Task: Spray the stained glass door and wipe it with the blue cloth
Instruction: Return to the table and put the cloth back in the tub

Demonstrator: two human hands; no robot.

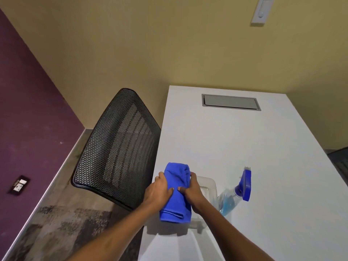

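Over the white table (244,144), both hands, left hand (160,193) and right hand (192,193), grip the blue cloth (176,193).

The blue cloth (176,193) looks soft and woven, a matt microfibre. The tabletop (235,140) is smooth, matt white. The spray bottle (228,199) is clear plastic; the chair back (118,146) is black mesh.

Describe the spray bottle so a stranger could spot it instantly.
Start at the white table beside the black mesh chair. At its near end, the spray bottle sits just right of the clear tub and the blue cloth. It alone has a blue trigger head and pale blue liquid inside.
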